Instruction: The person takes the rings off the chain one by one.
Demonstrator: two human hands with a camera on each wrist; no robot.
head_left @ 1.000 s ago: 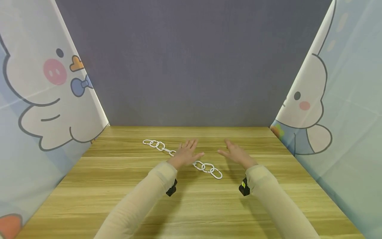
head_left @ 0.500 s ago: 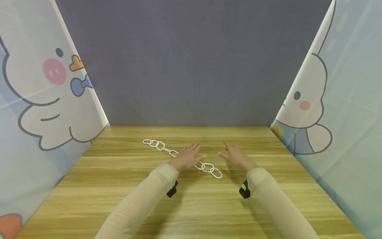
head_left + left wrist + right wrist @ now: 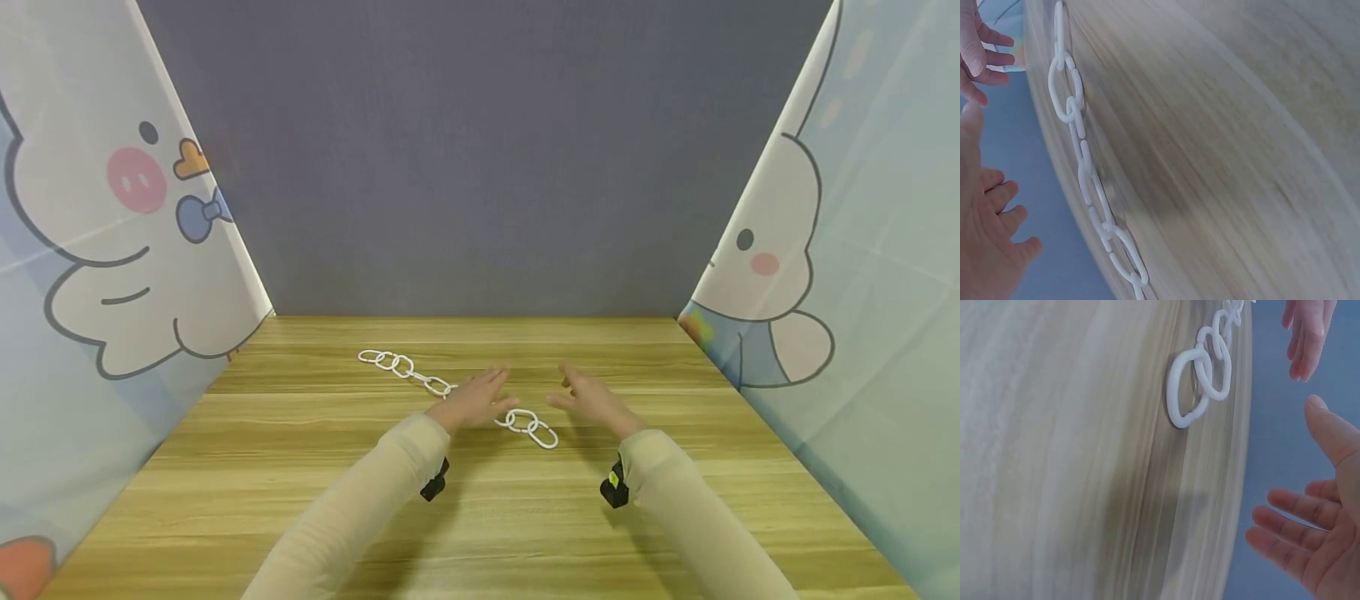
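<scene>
A white, smooth-looking chain of oval plastic links [image 3: 1087, 164] lies slantwise on the yellow-brown wood-grain desk [image 3: 525, 517], running from far left to near right. The left hand [image 3: 472, 402] hangs over its middle, hiding several links from the head view. The right hand [image 3: 596, 402] hovers just beyond the near-right end. On both hands the fingers are loosely extended, somewhat spread, and hold nothing; both wrist views show them apart from the chain.

Because the links are joined, catching just one would probably drag its neighbours and skew the whole line. Several links seem to have small splits, so a hard or sideways pull could unhook a joint. Some links lie nearly flat, offering little to pinch, and fingers coming down there may skate off or nudge them along. The hands are also near each other, so bringing them down together could cause a bump.
</scene>
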